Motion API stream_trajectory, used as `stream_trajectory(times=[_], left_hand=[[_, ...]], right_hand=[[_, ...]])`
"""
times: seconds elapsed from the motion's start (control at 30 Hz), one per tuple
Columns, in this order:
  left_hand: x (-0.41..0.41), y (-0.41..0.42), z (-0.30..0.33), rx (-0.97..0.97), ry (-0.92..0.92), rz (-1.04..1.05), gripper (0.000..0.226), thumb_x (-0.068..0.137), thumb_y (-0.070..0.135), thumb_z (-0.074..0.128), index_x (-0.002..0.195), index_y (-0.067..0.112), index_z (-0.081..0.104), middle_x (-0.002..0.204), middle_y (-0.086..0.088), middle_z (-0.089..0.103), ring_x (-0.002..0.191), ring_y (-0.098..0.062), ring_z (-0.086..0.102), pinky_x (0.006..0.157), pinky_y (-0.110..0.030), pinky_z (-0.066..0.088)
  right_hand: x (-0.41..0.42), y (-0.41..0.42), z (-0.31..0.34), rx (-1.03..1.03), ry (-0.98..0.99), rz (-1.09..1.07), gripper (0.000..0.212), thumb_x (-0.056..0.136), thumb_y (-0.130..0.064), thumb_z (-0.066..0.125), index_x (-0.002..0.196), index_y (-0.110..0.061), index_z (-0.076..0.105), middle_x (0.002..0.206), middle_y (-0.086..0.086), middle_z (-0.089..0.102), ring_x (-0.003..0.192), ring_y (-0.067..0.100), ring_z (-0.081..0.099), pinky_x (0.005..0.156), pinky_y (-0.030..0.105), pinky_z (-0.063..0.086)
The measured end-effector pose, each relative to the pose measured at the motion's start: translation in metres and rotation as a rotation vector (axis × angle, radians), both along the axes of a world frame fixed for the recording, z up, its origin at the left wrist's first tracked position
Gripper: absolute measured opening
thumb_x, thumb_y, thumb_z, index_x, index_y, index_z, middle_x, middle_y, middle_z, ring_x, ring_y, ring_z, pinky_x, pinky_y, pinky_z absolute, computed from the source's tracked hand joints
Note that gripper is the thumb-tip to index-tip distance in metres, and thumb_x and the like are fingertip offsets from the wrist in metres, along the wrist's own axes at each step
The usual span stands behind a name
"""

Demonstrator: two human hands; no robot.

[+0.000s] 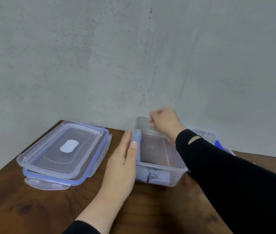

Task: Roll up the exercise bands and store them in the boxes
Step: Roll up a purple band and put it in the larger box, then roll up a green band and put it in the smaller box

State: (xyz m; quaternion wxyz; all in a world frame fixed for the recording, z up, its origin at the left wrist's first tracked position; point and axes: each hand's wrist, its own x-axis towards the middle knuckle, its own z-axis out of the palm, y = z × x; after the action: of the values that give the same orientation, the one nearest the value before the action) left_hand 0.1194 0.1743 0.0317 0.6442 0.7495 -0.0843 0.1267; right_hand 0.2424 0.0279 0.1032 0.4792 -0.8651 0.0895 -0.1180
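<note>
- Left hand: flat, fingers straight and together, pressed against the left outer wall of the open box; thumb tip over the rim. Holds nothing.
- Right hand: fingers curled loosely, over the far end of the same box; blurred, cannot tell whether it grips anything. Black sleeve crosses the box's right side.
- Rolled band, pale blue-grey, lies inside the box along its left wall, just beside the left thumb.
- Box is clear plastic, lidless, on the wooden counter near the grey wall.
- Two lids, stacked, lie on the counter to the left, apart from the box.
- Second container, partly hidden behind the right arm; a blue item shows in it.
</note>
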Motion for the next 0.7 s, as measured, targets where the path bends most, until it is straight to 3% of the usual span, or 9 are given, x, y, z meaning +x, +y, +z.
stream_trajectory(times=[0.1, 0.17, 0.23, 0.33, 0.47, 0.6, 0.7], left_hand=[[-0.008, 0.0, 0.001, 0.132, -0.288, 0.099, 0.044, 0.102, 0.046, 0.034, 0.139, 0.029, 0.05, 0.142, 0.024, 0.045, 0.13, 0.017, 0.034, 0.102, 0.001, 0.023], [-0.012, 0.0, 0.001, 0.233, -0.489, 0.175, 0.041, 0.1, 0.035, 0.036, 0.126, 0.015, 0.06, 0.131, 0.011, 0.057, 0.123, 0.003, 0.046, 0.104, -0.006, 0.028], [-0.018, -0.001, 0.003, 0.308, -0.617, 0.22, 0.039, 0.098, 0.029, 0.037, 0.112, 0.004, 0.064, 0.113, -0.004, 0.061, 0.109, -0.006, 0.05, 0.099, -0.008, 0.031], [-0.029, -0.01, 0.007, 0.366, -0.69, 0.182, 0.037, 0.098, 0.028, 0.039, 0.099, 0.0, 0.064, 0.098, -0.006, 0.059, 0.095, -0.01, 0.049, 0.09, -0.009, 0.033], [-0.049, -0.025, 0.012, 0.478, -0.626, 0.051, 0.031, 0.097, 0.033, 0.041, 0.092, 0.014, 0.065, 0.085, 0.007, 0.059, 0.082, -0.002, 0.052, 0.077, -0.008, 0.038], [-0.08, -0.059, 0.012, 0.576, -0.358, -0.099, 0.014, 0.092, 0.046, 0.047, 0.084, 0.043, 0.058, 0.085, 0.023, 0.064, 0.086, 0.006, 0.058, 0.067, -0.01, 0.041], [-0.103, -0.099, 0.002, 0.573, -0.224, -0.215, 0.012, 0.092, 0.045, 0.052, 0.086, 0.04, 0.06, 0.09, 0.028, 0.063, 0.086, 0.004, 0.058, 0.071, -0.014, 0.043]], right_hand=[[-0.063, 0.004, 0.024, -0.024, -0.38, 0.08, 0.028, 0.094, -0.027, 0.057, 0.075, -0.011, 0.07, 0.07, 0.001, 0.07, 0.058, 0.012, 0.057, 0.059, 0.033, 0.049], [-0.123, 0.006, 0.021, -0.078, -0.492, 0.166, 0.029, 0.097, -0.03, 0.057, 0.075, -0.015, 0.068, 0.067, -0.002, 0.067, 0.057, 0.005, 0.053, 0.058, 0.027, 0.045], [-0.181, -0.001, 0.001, -0.169, -0.495, 0.247, 0.03, 0.098, -0.031, 0.056, 0.073, -0.016, 0.064, 0.062, -0.007, 0.057, 0.058, 0.006, 0.049, 0.057, 0.023, 0.04], [-0.239, -0.035, -0.041, -0.281, -0.37, 0.253, 0.03, 0.098, -0.039, 0.054, 0.076, -0.02, 0.062, 0.067, -0.009, 0.054, 0.064, 0.009, 0.052, 0.06, 0.018, 0.038], [-0.282, -0.101, -0.073, -0.369, -0.26, 0.168, 0.02, 0.096, -0.041, 0.054, 0.086, -0.027, 0.065, 0.08, -0.013, 0.059, 0.077, 0.007, 0.058, 0.067, 0.013, 0.04], [-0.302, -0.163, -0.079, -0.413, -0.177, -0.01, 0.003, 0.093, -0.034, 0.062, 0.094, -0.037, 0.063, 0.088, -0.018, 0.058, 0.084, 0.005, 0.058, 0.069, 0.014, 0.045], [-0.3, -0.2, -0.08, -0.449, -0.139, -0.223, 0.018, 0.089, -0.033, 0.068, 0.103, -0.038, 0.059, 0.096, -0.021, 0.052, 0.087, 0.002, 0.053, 0.075, 0.016, 0.045]])
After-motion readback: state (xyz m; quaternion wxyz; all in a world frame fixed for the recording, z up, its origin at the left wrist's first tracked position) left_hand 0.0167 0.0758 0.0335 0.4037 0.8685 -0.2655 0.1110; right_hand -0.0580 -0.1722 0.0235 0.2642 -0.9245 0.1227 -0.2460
